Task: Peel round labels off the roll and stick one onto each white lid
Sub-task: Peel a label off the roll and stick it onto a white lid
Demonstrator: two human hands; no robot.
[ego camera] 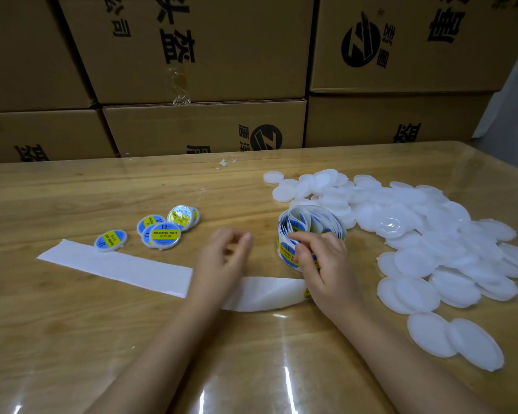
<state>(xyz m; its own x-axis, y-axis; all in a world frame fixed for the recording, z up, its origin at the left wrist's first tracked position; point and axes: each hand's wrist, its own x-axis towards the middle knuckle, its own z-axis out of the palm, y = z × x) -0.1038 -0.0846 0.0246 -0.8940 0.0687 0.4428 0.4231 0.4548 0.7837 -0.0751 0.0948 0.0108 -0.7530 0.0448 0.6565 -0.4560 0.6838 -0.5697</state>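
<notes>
Label roll point(307, 219), a loose coil of white backing paper w/ blue-and-yellow round stickers, stood on edge at table centre, touching the left edge of the heap of plain white round plastic lids point(416, 261). That heap spread over the right side, lids overlapping, a few singles near the front edge. R hand point(326, 264) sat against the roll's near wall, fingers curled, thumb & forefinger pinching at a sticker on the outer wrap. L hand point(222, 258) hovered just left of the roll, over the spent white backing strip point(117, 268); fingers loosely curled, nothing visible in them, though the tips were blurred. Strip ran flat from the roll's base out to the left. Behind it, approx five labelled lids point(165, 236) lay in a small cluster, some overlapping, one apart on the left. All on a light wooden table under glossy clear film point(72, 339). Brown cardboard cartons w/ black print point(192, 55) were stacked along the far edge.
</notes>
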